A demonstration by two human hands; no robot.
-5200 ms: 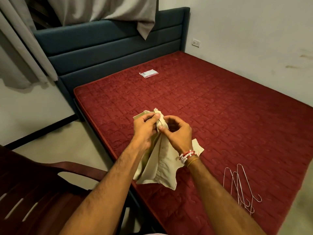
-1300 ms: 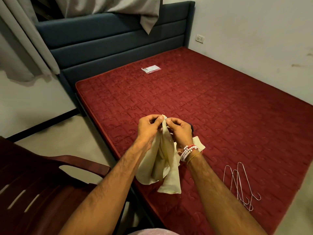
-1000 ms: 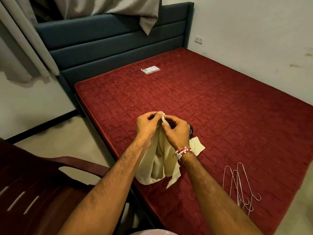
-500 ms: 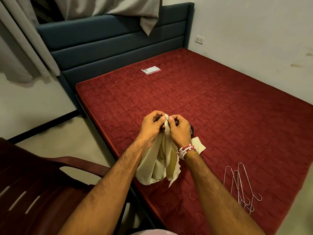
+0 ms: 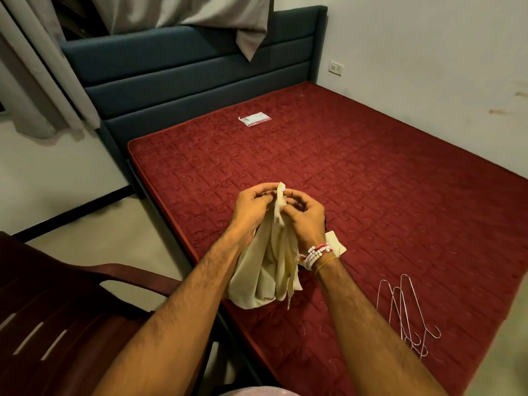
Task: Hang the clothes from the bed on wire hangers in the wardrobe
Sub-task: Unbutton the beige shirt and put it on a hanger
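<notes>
At the lower left of the frame we note a dark red chair (image 5: 57,324), standing off the bed's near edge. At the lower right, a small bundle of wire hangers (image 5: 405,312) lies flat on the bed (image 5: 371,181), hooks toward the bottom of the frame, well apart from both hands.

At centre frame the cream garment (image 5: 265,270) hangs in a loose bunch over the bed's near edge. The left hand (image 5: 253,207) and the right hand (image 5: 305,221) each pinch its top edge between thumb and curled fingers, the two hands close together. A small pale round item shows at the pinch; it may be a button, but we cannot confirm this. Beaded bracelets (image 5: 315,252) sit on the right wrist. A pale scrap shows just behind that wrist; we cannot tell whether it belongs to the garment.

Assessment: the cloth appears light, thin and limp. It will not hold its shape and will slide off smooth wire. We judge the collar or shoulder seams the proper holds, with one hand freed for a hanger.

Toward upper centre, a small clear packet (image 5: 255,120) lies on the bed. Beyond it stand the blue headboard (image 5: 185,70) and, at upper left, grey curtains (image 5: 34,81). No wardrobe is in view.
</notes>
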